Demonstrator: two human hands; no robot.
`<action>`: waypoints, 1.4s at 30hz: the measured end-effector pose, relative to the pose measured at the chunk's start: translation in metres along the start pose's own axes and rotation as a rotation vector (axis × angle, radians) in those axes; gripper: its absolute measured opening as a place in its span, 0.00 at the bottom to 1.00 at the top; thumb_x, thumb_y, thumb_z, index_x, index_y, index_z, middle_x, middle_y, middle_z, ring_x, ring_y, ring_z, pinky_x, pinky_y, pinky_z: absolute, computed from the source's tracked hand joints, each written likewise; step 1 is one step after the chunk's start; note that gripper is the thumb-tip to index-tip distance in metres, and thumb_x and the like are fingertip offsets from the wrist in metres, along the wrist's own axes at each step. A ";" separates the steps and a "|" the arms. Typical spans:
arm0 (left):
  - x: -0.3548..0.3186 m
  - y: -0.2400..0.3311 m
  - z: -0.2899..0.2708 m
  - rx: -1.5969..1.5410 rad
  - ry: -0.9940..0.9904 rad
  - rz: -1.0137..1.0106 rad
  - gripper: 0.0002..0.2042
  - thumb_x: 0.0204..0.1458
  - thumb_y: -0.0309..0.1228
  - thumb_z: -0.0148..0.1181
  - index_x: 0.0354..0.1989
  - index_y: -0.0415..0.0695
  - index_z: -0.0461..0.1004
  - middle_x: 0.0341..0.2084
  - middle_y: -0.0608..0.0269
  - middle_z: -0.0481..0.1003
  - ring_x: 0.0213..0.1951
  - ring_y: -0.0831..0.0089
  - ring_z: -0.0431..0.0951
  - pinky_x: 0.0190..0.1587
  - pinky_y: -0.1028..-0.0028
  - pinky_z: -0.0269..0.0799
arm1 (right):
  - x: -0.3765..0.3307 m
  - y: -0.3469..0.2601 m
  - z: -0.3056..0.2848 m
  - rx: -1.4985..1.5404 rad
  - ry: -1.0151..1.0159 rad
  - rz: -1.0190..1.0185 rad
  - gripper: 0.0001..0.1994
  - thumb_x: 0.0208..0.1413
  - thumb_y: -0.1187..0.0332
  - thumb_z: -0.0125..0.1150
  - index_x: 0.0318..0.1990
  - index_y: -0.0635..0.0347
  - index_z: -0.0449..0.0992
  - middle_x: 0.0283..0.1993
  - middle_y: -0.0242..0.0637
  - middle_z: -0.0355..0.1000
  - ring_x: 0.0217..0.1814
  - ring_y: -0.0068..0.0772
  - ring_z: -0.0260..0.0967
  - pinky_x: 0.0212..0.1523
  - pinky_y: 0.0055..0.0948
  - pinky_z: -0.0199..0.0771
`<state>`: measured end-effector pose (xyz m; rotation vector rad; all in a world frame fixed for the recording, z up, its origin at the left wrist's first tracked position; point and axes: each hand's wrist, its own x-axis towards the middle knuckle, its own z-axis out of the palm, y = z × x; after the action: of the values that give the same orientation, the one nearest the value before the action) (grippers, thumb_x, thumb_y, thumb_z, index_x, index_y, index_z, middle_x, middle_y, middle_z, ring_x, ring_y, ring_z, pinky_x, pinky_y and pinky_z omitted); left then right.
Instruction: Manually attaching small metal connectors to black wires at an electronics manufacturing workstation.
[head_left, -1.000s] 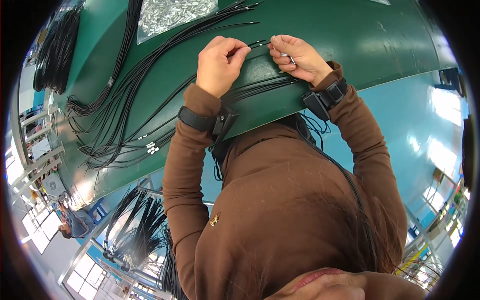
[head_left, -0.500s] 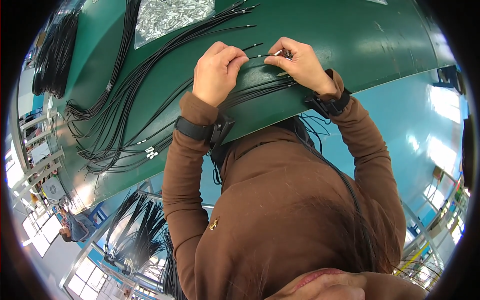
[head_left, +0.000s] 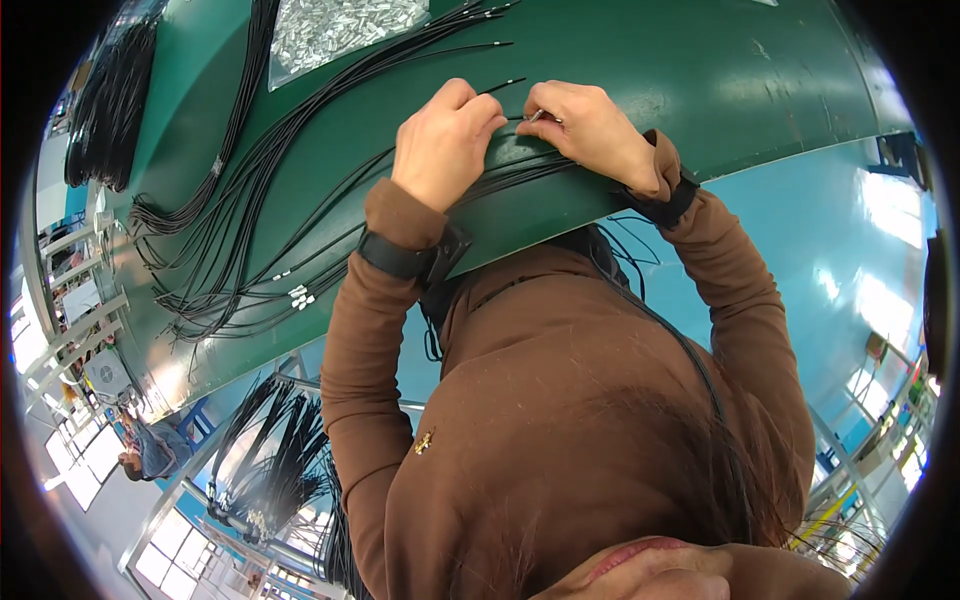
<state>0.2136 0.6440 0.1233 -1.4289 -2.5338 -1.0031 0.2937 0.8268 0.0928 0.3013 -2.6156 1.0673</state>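
Above the green table (head_left: 700,90) my two hands work close together. My left hand (head_left: 448,142) is closed in a pinch on a thin black cable (head_left: 513,118), whose short end spans the gap to the right hand. Fingers curled, my right hand (head_left: 585,125) holds small silvery metal pieces (head_left: 544,117) at the cable's end. Its fingers partly hide them, and I cannot tell whether one sits on the cable. Another black cable tip (head_left: 512,82) sticks out just beyond the left fingers. Nearer to me, a bundle of black cables (head_left: 525,172) runs beneath both hands.
A clear bag of small silvery parts (head_left: 345,35) lies at the far side. Long black cables (head_left: 400,50) curve across the table's left half, some with white connectors (head_left: 301,297). A thick cable coil (head_left: 110,110) is far left. More cables (head_left: 270,440) hang from a rack below.
My right hand has turned over and moved slightly left, so the metal pieces in it show less. My left hand has shifted a little right, narrowing the gap between the hands.
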 end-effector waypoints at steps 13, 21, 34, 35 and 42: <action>0.006 -0.003 0.001 -0.365 0.078 -0.232 0.06 0.46 0.27 0.64 0.33 0.45 0.79 0.20 0.64 0.69 0.22 0.74 0.69 0.25 0.75 0.66 | -0.004 0.009 -0.017 1.301 -0.099 0.724 0.10 0.62 0.67 0.49 0.44 0.64 0.70 0.29 0.30 0.65 0.21 0.12 0.51 0.16 0.09 0.52; 0.005 -0.002 0.009 -0.373 0.102 -0.189 0.06 0.45 0.27 0.65 0.33 0.46 0.81 0.19 0.65 0.69 0.21 0.75 0.68 0.24 0.76 0.65 | -0.006 0.001 -0.006 1.545 0.024 0.725 0.09 0.63 0.64 0.50 0.38 0.61 0.69 0.30 0.29 0.64 0.22 0.12 0.52 0.16 0.10 0.52; 0.004 0.001 0.013 -0.207 0.180 -0.146 0.05 0.44 0.27 0.65 0.31 0.46 0.80 0.20 0.63 0.69 0.22 0.71 0.71 0.23 0.73 0.67 | -0.004 -0.007 0.005 1.605 0.130 0.734 0.10 0.60 0.61 0.53 0.35 0.59 0.70 0.28 0.27 0.62 0.22 0.11 0.52 0.15 0.11 0.50; 0.003 0.002 0.015 -0.206 0.179 -0.145 0.05 0.44 0.27 0.65 0.31 0.46 0.80 0.20 0.63 0.69 0.22 0.71 0.71 0.23 0.73 0.67 | -0.004 -0.008 0.006 1.521 0.136 0.745 0.11 0.60 0.61 0.54 0.35 0.59 0.70 0.27 0.27 0.63 0.21 0.11 0.52 0.15 0.11 0.50; 0.002 0.013 0.015 -0.244 0.157 -0.136 0.04 0.45 0.27 0.63 0.30 0.46 0.78 0.22 0.64 0.69 0.23 0.67 0.74 0.25 0.70 0.70 | 0.008 -0.024 0.014 0.918 0.090 0.662 0.11 0.59 0.60 0.56 0.34 0.59 0.71 0.25 0.25 0.63 0.18 0.11 0.51 0.15 0.11 0.50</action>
<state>0.2264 0.6590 0.1186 -1.1831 -2.4904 -1.4299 0.2908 0.7997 0.1016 -0.4629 -1.9835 2.3843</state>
